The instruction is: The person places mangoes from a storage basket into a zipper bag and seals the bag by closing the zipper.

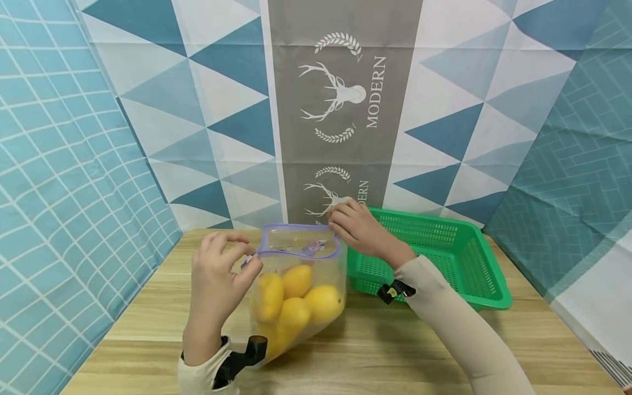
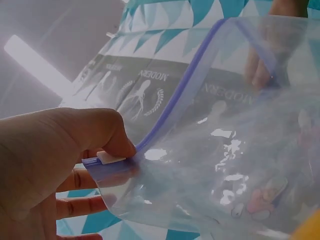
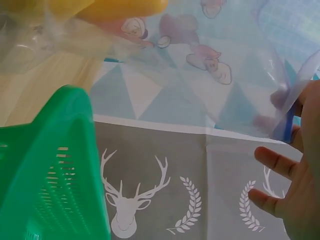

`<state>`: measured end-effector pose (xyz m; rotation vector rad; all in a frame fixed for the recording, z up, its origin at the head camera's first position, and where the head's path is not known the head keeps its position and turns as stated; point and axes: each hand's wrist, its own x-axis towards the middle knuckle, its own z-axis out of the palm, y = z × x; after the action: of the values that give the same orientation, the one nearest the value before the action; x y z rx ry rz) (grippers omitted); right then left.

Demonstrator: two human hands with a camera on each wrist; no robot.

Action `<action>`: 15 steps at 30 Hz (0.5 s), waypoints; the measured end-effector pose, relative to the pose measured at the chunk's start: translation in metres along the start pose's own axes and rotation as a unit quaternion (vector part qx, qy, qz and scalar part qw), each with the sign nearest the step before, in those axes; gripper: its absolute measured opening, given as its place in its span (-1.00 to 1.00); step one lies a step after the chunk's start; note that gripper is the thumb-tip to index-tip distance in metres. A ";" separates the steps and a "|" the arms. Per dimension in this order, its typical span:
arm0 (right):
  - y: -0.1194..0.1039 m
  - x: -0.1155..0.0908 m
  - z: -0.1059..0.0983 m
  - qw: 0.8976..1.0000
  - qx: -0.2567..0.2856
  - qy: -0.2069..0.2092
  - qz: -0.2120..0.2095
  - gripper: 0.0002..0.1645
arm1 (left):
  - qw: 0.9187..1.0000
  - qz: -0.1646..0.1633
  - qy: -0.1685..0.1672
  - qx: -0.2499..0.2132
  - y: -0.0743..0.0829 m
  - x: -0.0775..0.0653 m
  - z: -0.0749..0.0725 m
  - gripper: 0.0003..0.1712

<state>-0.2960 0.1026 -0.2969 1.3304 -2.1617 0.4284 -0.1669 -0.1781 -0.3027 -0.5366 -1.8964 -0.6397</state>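
A clear zip bag [image 1: 327, 271] with a purple zip strip [image 2: 176, 97] stands on the table, its mouth spread apart. Several yellow, lemon-like fruits [image 1: 323, 303] fill its lower part. My left hand [image 1: 217, 288] pinches the left end of the strip between thumb and forefinger, by a small white slider [image 2: 111, 158]; the other fingers are spread behind the bag. At the opposite end of the strip, my right hand [image 1: 359, 227] pinches the corner of the bag. Cartoon prints [image 3: 212, 65] show on the plastic.
Right of the bag, a green perforated plastic basket [image 1: 486, 274] stands near the back of the wooden table [image 1: 148, 329]. A patterned cloth backdrop [image 1: 345, 148] hangs behind the table, with blue tiled sheets [image 1: 54, 181] at the side.
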 end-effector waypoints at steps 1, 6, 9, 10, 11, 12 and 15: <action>0.000 -0.001 0.001 1.000 0.001 0.009 -0.007 -0.63 | 1.000 -0.002 0.000 -0.001 -0.001 0.000 0.000 -0.90; 0.001 -0.009 0.004 0.998 0.001 0.051 -0.044 -0.42 | 1.000 -0.014 0.004 -0.006 -0.008 0.000 0.002 -0.91; 0.001 -0.013 0.004 0.995 0.007 0.068 -0.067 -0.45 | 1.000 -0.021 0.006 -0.004 -0.012 0.000 0.004 -0.92; 0.001 -0.014 0.005 0.994 0.008 0.073 -0.075 -0.46 | 1.000 -0.023 0.007 -0.002 -0.013 0.000 0.004 -0.93; 0.001 -0.015 0.005 0.993 0.009 0.079 -0.082 -0.48 | 1.000 -0.025 0.007 0.000 -0.014 0.000 0.005 -0.93; 0.001 -0.016 0.005 0.993 0.011 0.082 -0.087 -0.49 | 1.000 -0.028 0.007 0.002 -0.015 0.000 0.005 -0.93; 0.001 -0.019 0.005 0.991 0.007 0.089 -0.103 -0.52 | 0.999 -0.038 0.004 0.009 -0.020 -0.001 0.007 -0.93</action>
<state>-0.2914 0.1136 -0.3121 1.4478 -1.8580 0.4607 -0.1835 -0.1884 -0.3101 -0.4514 -1.9207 -0.6734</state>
